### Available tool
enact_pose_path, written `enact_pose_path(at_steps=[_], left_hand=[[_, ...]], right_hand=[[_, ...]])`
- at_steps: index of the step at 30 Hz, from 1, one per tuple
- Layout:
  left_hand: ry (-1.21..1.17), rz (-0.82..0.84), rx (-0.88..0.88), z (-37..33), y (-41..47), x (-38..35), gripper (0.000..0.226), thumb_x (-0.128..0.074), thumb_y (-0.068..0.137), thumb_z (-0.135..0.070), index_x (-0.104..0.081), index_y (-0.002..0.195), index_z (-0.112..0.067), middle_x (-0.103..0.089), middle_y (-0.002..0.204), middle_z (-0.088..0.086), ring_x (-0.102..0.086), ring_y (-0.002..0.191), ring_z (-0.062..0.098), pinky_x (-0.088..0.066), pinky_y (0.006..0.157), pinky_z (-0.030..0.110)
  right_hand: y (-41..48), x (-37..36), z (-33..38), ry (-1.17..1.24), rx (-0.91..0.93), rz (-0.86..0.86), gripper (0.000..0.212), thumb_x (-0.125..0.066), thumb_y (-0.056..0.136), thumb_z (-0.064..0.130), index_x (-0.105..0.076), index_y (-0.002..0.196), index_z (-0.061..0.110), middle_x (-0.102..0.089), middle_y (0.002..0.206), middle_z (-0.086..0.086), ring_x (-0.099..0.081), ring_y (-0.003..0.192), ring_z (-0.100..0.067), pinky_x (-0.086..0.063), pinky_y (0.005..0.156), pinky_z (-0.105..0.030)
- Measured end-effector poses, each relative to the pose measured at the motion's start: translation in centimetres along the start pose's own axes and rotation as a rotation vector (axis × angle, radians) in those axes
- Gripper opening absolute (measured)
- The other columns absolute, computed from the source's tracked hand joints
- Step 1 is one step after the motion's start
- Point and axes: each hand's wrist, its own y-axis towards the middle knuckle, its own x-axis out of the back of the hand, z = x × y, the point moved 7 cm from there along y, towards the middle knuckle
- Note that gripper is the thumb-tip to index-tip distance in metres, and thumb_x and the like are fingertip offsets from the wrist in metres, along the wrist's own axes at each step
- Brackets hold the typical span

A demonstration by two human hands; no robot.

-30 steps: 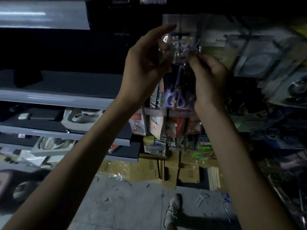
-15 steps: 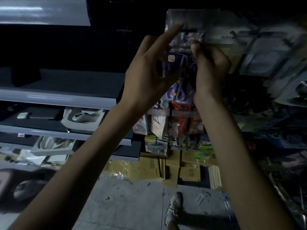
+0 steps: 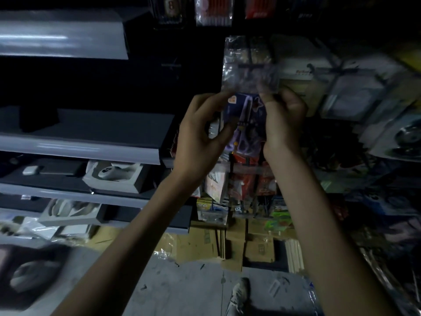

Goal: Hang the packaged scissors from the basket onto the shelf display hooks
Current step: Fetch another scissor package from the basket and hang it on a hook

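Note:
The packaged scissors (image 3: pixel 247 120), purple-handled on a dark blue card inside a clear sleeve, hangs upright between my hands in front of the peg display. My left hand (image 3: pixel 200 137) curls round its left edge with thumb and fingers. My right hand (image 3: pixel 282 124) pinches its upper right corner. The sleeve's clear top flap (image 3: pixel 249 76) reaches up over a dark display hook (image 3: pixel 250 65); blur hides whether it is threaded on. The basket is out of view.
Hanging packets (image 3: pixel 250 183) fill the pegs below my hands, and more packets (image 3: pixel 213 10) hang above. Grey shelves (image 3: pixel 79 149) with boxed goods run to the left. Cardboard boxes (image 3: pixel 237 242) stand on the floor near my shoe (image 3: pixel 239 295).
Both hands and the package have come down in the view. My left hand's outstretched fingers have curled in around the package's left edge. The view has tilted up a little.

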Motion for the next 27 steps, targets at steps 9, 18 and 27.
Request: enact_pose_path(at_steps=[9, 18, 27], left_hand=[[-0.276, -0.122, 0.369, 4.2, -0.8, -1.1, 0.047, -0.075, 0.097, -0.019, -0.058, 0.141, -0.015, -0.067, 0.121, 0.011, -0.070, 0.109, 0.019, -0.060, 0.088, 0.028], [-0.386, -0.123, 0.446, 5.5, -1.3, -2.2, 0.018, -0.072, 0.098, -0.013, -0.073, 0.114, -0.022, -0.074, 0.098, 0.014, -0.071, 0.085, 0.019, -0.060, 0.077, 0.037], [-0.392, -0.242, 0.419, 5.3, -2.6, -2.1, 0.021, -0.074, 0.097, -0.011, -0.072, 0.118, -0.011, -0.077, 0.101, 0.008, -0.075, 0.097, 0.023, -0.062, 0.082, 0.034]], right_hand=[[0.4, 0.1, -0.4, 0.006, -0.075, 0.050, 0.023, -0.083, 0.081, 0.045, -0.081, 0.091, 0.024, -0.080, 0.098, -0.002, -0.074, 0.103, -0.029, -0.057, 0.096, -0.059], [-0.1, 0.7, 0.1, -0.016, -0.051, 0.023, 0.019, -0.081, 0.088, 0.021, -0.076, 0.105, 0.013, -0.079, 0.095, -0.002, -0.075, 0.093, -0.013, -0.061, 0.082, -0.033], [-3.2, 2.1, -0.1, -0.299, 0.171, -0.038, 0.036, -0.081, 0.087, 0.016, -0.060, 0.114, 0.023, -0.071, 0.100, 0.005, -0.069, 0.090, -0.002, -0.052, 0.072, -0.014]])
